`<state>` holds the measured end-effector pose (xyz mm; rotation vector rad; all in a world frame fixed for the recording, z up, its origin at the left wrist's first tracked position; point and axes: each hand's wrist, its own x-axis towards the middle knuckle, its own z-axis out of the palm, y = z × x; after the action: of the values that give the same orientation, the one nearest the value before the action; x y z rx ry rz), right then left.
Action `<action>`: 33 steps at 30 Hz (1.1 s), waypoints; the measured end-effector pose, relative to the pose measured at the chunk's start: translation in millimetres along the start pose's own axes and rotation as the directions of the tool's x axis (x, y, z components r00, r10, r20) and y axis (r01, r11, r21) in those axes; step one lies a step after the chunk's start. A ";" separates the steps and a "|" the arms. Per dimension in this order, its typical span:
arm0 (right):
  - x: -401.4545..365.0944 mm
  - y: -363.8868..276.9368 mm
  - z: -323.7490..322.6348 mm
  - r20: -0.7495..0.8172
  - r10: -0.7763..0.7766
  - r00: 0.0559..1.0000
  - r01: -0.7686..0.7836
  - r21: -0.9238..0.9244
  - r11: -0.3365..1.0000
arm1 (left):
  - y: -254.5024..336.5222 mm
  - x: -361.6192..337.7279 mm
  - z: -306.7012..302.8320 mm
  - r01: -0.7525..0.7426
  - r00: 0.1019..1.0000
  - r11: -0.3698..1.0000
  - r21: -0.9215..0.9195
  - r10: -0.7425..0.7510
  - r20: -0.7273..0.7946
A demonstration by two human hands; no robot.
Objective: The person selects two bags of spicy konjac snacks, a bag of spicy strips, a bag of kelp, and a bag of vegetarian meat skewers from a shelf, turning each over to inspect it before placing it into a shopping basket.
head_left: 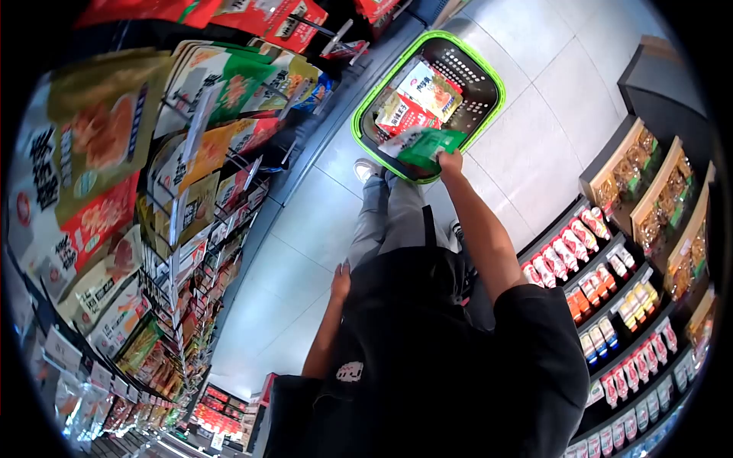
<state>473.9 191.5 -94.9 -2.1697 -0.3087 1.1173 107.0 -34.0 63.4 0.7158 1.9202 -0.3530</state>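
Note:
My right hand (450,162) is closed on the edge of a green and white snack bag (429,146), which hangs tilted over the near end of a shopping basket (500,99). The basket is dark, with perforated walls and a bright green rim, and stands on the floor past my feet. Inside it lie a white and gold snack bag (430,88) and a red one (408,112), partly overlapping. My left hand (341,282) hangs beside my left leg with its fingers stretched out, touching nothing that I can see.
On the left, a rack (191,145) holds hanging snack bags, its metal hooks sticking out into the aisle. To the right, tiered shelves (603,282) carry small packs, next to wooden bins (634,175) of packaged food. Light floor tiles (527,153) run between.

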 end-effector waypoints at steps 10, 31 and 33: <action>120.5 21.8 23.3 0.020 -0.151 0.988 0.148 0.103 0.984 | 37.9 -49.9 -24.3 -0.001 0.999 0.997 0.081 -0.002 0.040; -87.1 91.4 105.5 0.396 -0.145 0.907 0.418 -0.800 0.430 | -87.1 14.1 -128.2 -0.044 0.995 0.999 0.032 0.046 -0.083; -82.0 89.5 109.7 0.371 -0.104 0.923 0.376 -0.808 0.454 | -102.2 18.8 -148.2 -0.106 0.988 0.994 -0.016 0.103 -0.112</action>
<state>329.4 134.8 -146.9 -2.6486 -1.5973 1.2208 -68.9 -28.6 105.6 0.8329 1.9784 -0.2307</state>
